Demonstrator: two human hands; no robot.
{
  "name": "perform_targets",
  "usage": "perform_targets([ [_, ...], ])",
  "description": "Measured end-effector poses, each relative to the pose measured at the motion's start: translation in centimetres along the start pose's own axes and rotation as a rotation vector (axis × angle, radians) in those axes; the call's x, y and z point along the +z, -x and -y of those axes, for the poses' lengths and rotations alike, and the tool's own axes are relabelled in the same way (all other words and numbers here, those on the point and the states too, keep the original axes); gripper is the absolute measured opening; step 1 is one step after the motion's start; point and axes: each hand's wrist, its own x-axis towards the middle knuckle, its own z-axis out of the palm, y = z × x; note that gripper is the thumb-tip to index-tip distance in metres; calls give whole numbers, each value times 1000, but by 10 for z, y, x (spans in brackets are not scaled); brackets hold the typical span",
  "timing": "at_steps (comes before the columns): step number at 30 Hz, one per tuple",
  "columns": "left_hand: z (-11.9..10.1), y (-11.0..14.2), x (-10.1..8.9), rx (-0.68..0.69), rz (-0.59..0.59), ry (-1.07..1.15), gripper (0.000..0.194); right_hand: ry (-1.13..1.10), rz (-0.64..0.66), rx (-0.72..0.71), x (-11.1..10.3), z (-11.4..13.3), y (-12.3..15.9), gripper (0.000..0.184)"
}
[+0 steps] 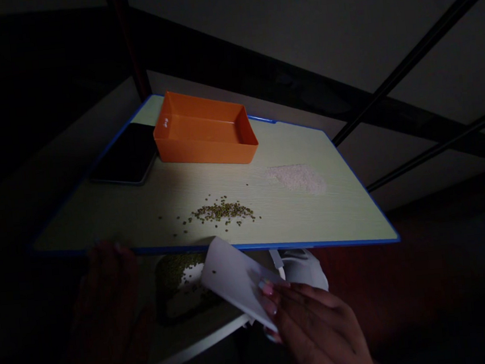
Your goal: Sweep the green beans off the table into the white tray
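My right hand [319,326] pinches a stiff white card-like sheet [235,280], tilted at the near edge of the small table. A single green bean lies on that sheet. Just beyond its tip, a loose scatter of mung beans [223,210] is spread on the pale tabletop [200,185]. To their right is a flat patch of white grains [297,178] that look like rice. In deep shadow at the left, my left hand [110,298] has its fingers stretched out against the table's blue front edge, with nothing visible in it.
An orange rectangular bin [205,154] stands at the back, beside a dark tablet-like slab [126,154]. Below the front edge, more green beans [174,274] lie in a dim container on a white-rimmed surface [198,346]. A whitish object [305,270] is partly hidden under the table.
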Motion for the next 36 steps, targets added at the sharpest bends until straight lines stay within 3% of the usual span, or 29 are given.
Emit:
perform_targets([
  [5,-3,-1,0,10,-15,-10,71,102,-127,-25,1,-2,4,33],
  [12,2,-2,3,57,-63,-19,71,176,-117,-48,-7,-5,3,24],
  [18,1,-3,4,149,-122,23,71,242,-62,-35,-15,-10,6,33],
  [25,5,-3,5,104,-70,-20,72,219,3,36,-18,-8,9,28],
  [31,6,-2,6,143,-112,11,73,176,4,22,-19,-11,6,30],
  [36,7,0,8,79,-64,1,71,210,-10,41,-19,-12,6,30],
])
